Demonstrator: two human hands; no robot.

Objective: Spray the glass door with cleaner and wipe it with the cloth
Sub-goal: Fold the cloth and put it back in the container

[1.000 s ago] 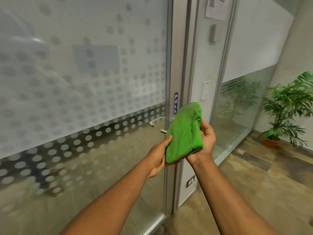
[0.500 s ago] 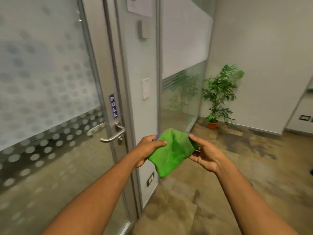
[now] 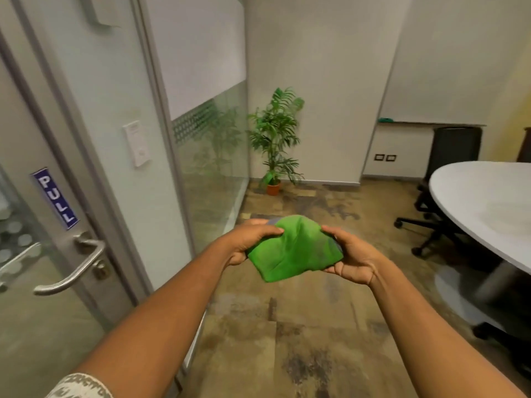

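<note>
I hold a bunched green cloth (image 3: 293, 249) in front of me with both hands. My left hand (image 3: 249, 239) grips its left side and my right hand (image 3: 350, 258) grips its right side. The glass door (image 3: 34, 311) stands at the far left, with a metal lever handle (image 3: 73, 270) and a blue PULL sticker (image 3: 56, 198). The cloth is well away from the glass. No spray bottle shows.
A fixed glass partition (image 3: 212, 156) runs right of the door frame. A potted plant (image 3: 274, 142) stands in the corner. A white round table (image 3: 488, 202) and a black office chair (image 3: 448, 179) fill the right side. Mottled floor lies ahead.
My view has swung right, away from the frosted door pane toward the room. The cloth has dropped from upright by the door handle to a low, flat hold between both hands.
</note>
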